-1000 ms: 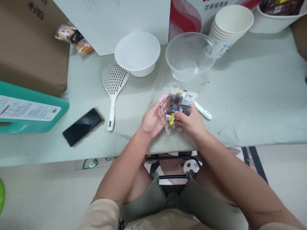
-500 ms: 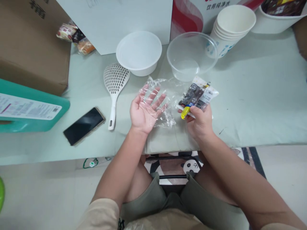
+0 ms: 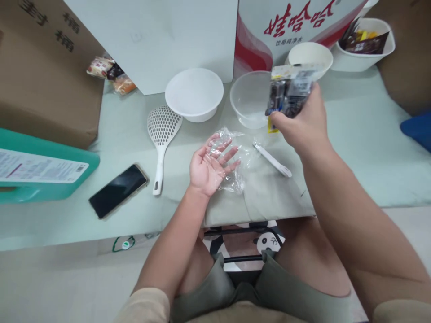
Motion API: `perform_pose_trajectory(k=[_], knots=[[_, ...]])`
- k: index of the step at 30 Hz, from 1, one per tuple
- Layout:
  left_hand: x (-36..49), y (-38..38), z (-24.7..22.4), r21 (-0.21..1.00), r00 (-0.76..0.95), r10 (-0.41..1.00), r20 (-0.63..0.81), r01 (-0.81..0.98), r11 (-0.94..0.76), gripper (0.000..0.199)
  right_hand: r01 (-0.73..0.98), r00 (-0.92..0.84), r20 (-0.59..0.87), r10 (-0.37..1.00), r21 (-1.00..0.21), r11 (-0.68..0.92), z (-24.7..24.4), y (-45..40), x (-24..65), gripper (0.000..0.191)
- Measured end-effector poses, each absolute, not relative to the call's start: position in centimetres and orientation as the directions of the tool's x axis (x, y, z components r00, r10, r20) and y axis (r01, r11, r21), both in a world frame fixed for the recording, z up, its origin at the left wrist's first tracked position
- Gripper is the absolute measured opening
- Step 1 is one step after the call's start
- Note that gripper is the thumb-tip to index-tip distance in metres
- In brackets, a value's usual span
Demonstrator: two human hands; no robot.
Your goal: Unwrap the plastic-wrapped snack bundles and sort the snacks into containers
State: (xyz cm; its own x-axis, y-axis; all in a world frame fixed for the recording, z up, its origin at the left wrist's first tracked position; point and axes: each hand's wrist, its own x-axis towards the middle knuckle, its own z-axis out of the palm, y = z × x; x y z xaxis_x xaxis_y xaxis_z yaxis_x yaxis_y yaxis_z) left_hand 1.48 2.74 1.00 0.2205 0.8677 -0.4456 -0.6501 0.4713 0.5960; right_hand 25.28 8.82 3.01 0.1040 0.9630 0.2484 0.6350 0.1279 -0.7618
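Note:
My left hand (image 3: 210, 168) lies palm up above the table with its fingers spread, and a crumpled clear plastic bag (image 3: 235, 181) lies about the fingers. I cannot tell whether they are inside it or behind it. Raised to the right, my right hand (image 3: 308, 121) is closed on a small printed snack packet (image 3: 291, 94), dark and white with a yellow bit at its lower end. Below it on the cloth lies a slim white cutter-like tool (image 3: 273, 161). The packet overlaps part of a clear plastic bowl (image 3: 247, 98) and the paper cups (image 3: 308, 56) behind.
A white bowl (image 3: 193, 96) stands beside a white slotted strainer ladle (image 3: 163, 130). Left of these lie a phone (image 3: 117, 190) and a green jug (image 3: 50, 188). Cardboard boxes (image 3: 43, 89) and a white carton (image 3: 161, 45) line the back. A white tub (image 3: 357, 60) holds packets at the right.
My right hand has moved up and away with the packet, and the white tool now shows on the table. My left hand stays by the plastic bag. The view has tilted upward.

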Motion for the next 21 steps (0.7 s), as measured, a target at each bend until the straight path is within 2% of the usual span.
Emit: perform_pose_trajectory(k=[4,9,13,17,21], knots=[[2.8,2.3,2.0,0.572,0.371,0.847,-0.381,-0.625,0.531,0.045,0.736,0.204,0.261,0.944,-0.677,0.028,3.5,12.7,25.2,0.049],[4.7,2.1,1.7,0.561,0.427,0.825,-0.371,-0.605,0.565,0.045,0.764,0.103,0.260,0.960,-0.639,0.091,1.8,15.2,25.1,0.049],[5.9,2.2,1.2,0.499,0.478,0.785,-0.395,-0.606,0.619,0.042,0.762,0.017,0.308,0.951,-0.620,0.187,1.8,15.4,25.6,0.034],[7.0,2.6,0.8,0.439,0.538,0.759,-0.367,-0.619,0.651,0.037,0.800,0.065,0.391,0.918,-0.570,0.186,2.5,16.1,27.8,0.014],[8.2,3.3,0.2,0.405,0.559,0.744,-0.367,-0.624,0.669,0.041,0.842,0.123,0.460,0.879,-0.517,0.153,2.2,18.5,31.3,0.013]])
